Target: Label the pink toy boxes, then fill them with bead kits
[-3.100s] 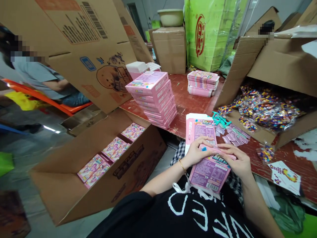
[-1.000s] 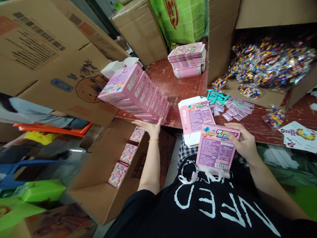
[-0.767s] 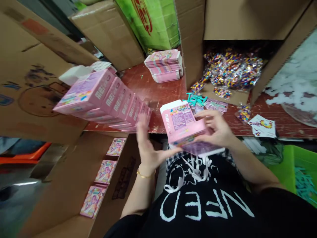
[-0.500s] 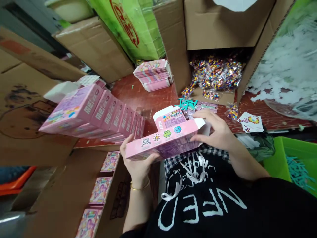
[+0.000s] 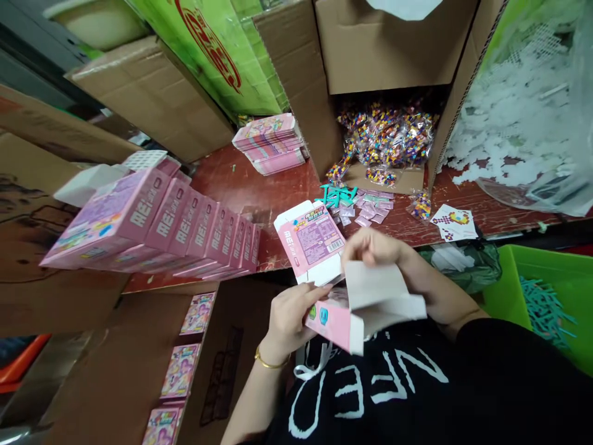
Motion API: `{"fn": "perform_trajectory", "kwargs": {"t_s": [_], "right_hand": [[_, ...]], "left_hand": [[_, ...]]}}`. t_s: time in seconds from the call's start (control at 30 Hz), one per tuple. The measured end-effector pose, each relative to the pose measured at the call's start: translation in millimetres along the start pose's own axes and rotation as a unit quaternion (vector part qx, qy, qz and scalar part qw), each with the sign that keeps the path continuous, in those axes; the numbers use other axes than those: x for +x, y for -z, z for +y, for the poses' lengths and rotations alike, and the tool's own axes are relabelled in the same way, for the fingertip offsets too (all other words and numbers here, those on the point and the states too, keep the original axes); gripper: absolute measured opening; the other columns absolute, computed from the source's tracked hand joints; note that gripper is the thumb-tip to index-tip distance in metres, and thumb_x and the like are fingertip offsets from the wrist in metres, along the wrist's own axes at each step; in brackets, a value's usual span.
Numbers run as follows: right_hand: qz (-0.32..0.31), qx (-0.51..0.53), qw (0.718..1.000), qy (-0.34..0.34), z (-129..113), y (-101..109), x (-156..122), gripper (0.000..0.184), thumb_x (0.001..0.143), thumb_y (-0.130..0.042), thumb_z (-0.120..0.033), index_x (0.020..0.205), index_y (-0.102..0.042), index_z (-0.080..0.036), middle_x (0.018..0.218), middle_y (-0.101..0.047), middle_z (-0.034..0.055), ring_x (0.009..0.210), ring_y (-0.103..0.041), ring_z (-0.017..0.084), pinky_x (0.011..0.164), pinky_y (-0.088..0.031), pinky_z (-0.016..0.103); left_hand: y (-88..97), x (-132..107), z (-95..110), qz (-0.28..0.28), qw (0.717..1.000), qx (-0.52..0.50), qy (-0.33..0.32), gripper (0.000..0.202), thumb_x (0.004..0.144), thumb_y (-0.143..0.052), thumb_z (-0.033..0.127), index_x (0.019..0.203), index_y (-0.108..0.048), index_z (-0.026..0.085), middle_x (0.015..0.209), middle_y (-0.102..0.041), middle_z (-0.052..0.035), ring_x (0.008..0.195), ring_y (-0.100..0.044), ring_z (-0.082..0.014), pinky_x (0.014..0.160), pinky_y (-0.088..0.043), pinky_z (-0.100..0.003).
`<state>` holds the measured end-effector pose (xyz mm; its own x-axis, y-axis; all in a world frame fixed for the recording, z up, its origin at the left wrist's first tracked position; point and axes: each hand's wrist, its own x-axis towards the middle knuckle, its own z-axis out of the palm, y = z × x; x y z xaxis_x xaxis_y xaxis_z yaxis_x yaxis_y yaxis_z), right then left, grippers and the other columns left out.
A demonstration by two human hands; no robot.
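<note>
A pink carton (image 5: 332, 324) with its white end flaps standing out is tilted in front of my chest, its open end toward the right. My left hand (image 5: 288, 315) is closed around the carton's left part, thumb over its near edge. My right hand (image 5: 376, 246) has curled fingers at the carton's upper white flap (image 5: 374, 284); part of its grip is hidden behind the flap. Just beyond lies a flat pink carton (image 5: 315, 238) with a printed panel on the table. Behind it are turquoise plastic pieces (image 5: 338, 195) and small clear packets (image 5: 370, 207).
A row of upright pink boxes (image 5: 185, 222) stands left, with a stack of flat cartons (image 5: 270, 143) behind. Bags of colourful beads (image 5: 389, 139) fill a cardboard box. Printed sheets (image 5: 454, 222) lie right, above a green bin (image 5: 503, 290). An open carton (image 5: 152, 321) sits lower left.
The carton has turned and moved right and toward me, its open end now facing right. My left hand has moved right with it. My right hand has shifted left to its flap.
</note>
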<state>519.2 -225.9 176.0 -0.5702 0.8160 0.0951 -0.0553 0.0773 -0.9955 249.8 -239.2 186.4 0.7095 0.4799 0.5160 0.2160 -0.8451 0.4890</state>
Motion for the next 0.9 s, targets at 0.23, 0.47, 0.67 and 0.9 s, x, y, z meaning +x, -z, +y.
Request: {"fn": "perform_trajectory", "kwargs": {"t_s": [0.23, 0.47, 0.67, 0.9], "right_hand": [[0.439, -0.364, 0.774, -0.275, 103, 53, 24, 0.028, 0.092, -0.057, -0.022, 0.116, -0.062, -0.008, 0.133, -0.054, 0.0271, 0.131, -0.046, 0.037, 0.108, -0.036, 0.051], [0.435, -0.386, 0.787, -0.208, 96, 74, 22, 0.026, 0.094, -0.044, -0.014, 0.1, -0.069, -0.006, 0.114, -0.067, 0.0251, 0.111, -0.061, 0.032, 0.097, -0.046, 0.044], [0.321, -0.331, 0.885, 0.056, 0, 77, 33, 0.025, 0.09, -0.064, -0.04, 0.098, -0.076, -0.019, 0.095, -0.076, 0.0069, 0.082, -0.069, 0.019, 0.078, -0.054, 0.032], [0.168, -0.127, 0.974, 0.081, -23, 101, 98, 0.034, 0.073, -0.077, -0.049, 0.075, -0.074, -0.016, 0.067, -0.071, 0.0017, 0.056, -0.06, 0.011, 0.055, -0.048, 0.024]], "left_hand": [[-44.1, -17, -18, 0.121, 0.933, -0.109, 0.32, 0.047, 0.062, -0.089, 0.039, 0.097, -0.063, 0.021, 0.088, -0.073, -0.0045, 0.076, -0.072, -0.0232, 0.07, -0.061, -0.034], [-48.9, -4, -31, 0.111, 0.88, -0.199, 0.417, 0.051, 0.066, -0.085, 0.039, 0.107, -0.061, 0.02, 0.102, -0.074, -0.0076, 0.087, -0.074, -0.0246, 0.08, -0.061, -0.039], [-42.1, 22, -45, 0.11, 0.894, -0.184, 0.394, 0.054, 0.064, -0.087, 0.04, 0.107, -0.06, 0.02, 0.102, -0.074, -0.0071, 0.09, -0.074, -0.0247, 0.083, -0.061, -0.039], [-27.8, 47, -69, 0.194, 0.854, -0.229, 0.426, 0.05, 0.066, -0.085, 0.04, 0.103, -0.061, 0.017, 0.103, -0.075, -0.01, 0.089, -0.074, -0.0242, 0.083, -0.061, -0.039]]}}
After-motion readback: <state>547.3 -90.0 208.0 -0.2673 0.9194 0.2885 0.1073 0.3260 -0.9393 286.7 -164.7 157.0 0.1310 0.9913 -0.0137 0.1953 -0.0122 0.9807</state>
